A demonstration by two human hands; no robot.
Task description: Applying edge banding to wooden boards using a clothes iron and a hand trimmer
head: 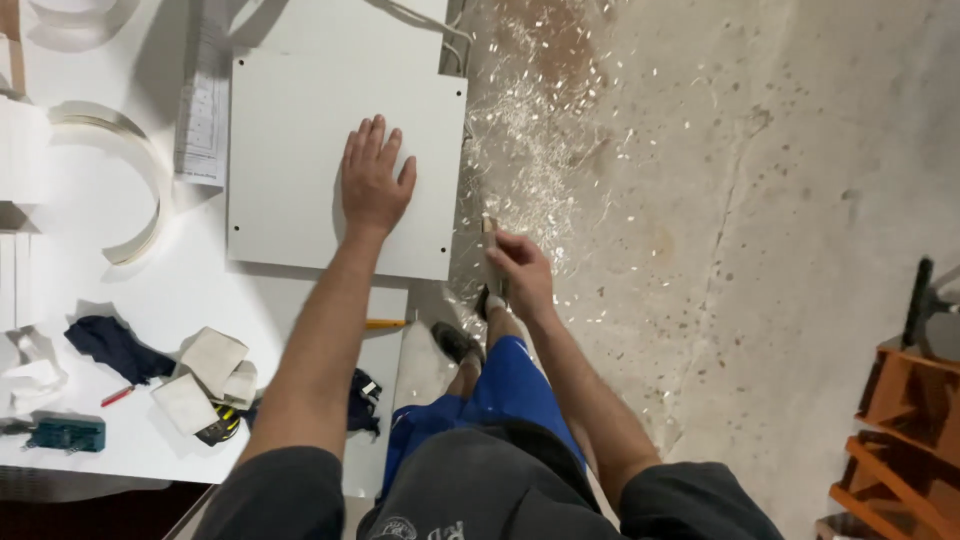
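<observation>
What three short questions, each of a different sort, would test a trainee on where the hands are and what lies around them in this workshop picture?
1. True or false: the left hand lies flat on the white panel.
2. Which lies on the concrete floor beside the bench? A) white shavings B) a coil of rope C) a pool of paint
3. Fill in: the right hand grips a small ______ at the panel's edge.

Key
1. True.
2. A, the white shavings.
3. Tool; its kind is too small to tell.
</observation>
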